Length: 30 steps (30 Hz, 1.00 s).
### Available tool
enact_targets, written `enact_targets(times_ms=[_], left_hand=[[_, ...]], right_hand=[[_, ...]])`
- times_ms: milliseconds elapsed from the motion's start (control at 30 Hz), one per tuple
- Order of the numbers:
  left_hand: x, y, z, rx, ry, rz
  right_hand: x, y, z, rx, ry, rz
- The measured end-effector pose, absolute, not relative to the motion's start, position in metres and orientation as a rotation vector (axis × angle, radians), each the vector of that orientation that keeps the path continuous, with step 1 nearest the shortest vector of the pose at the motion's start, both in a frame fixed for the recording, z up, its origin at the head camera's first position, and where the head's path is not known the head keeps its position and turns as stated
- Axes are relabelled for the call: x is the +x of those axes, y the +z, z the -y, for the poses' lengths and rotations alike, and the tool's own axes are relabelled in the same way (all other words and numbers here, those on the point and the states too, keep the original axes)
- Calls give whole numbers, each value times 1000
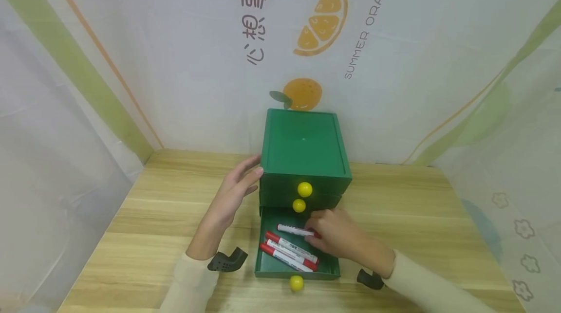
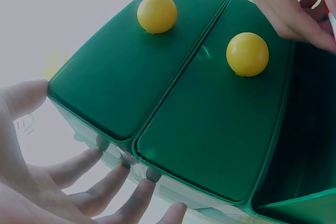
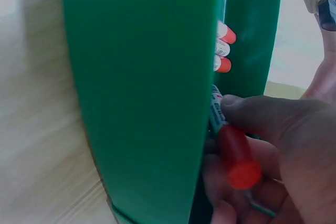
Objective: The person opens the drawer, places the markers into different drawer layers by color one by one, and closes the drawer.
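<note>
A green drawer cabinet (image 1: 304,142) with yellow ball knobs stands on the table, its bottom drawer (image 1: 302,276) pulled out. My right hand (image 1: 337,235) is over the drawer and pinches a white marker (image 1: 290,229) with red ends. In the right wrist view, thumb and fingers close around it near its red cap (image 3: 236,156). Several similar markers (image 1: 292,248) lie side by side in the drawer, toward its front. My left hand (image 1: 232,191) rests against the cabinet's left side, fingers extended, with the thumb at the top front edge in the left wrist view.
The wooden table (image 1: 158,211) reaches out on both sides of the cabinet. Right behind it hangs a white printed curtain (image 1: 197,60). The two upper drawers, with knobs (image 1: 305,189), are closed. The open drawer's knob (image 1: 296,283) juts toward me.
</note>
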State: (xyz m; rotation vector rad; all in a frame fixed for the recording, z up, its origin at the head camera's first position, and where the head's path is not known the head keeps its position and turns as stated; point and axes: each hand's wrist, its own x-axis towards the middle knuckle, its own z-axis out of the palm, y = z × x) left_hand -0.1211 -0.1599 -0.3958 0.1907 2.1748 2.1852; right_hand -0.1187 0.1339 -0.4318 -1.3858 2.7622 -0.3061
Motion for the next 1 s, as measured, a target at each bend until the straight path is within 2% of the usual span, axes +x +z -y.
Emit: enact_targets(times_ms=[1000], left_hand=[[-121,-394,159,200,2174,-2188]], right_hand=[[-115,-436,-133,-1268,-381,-2546]])
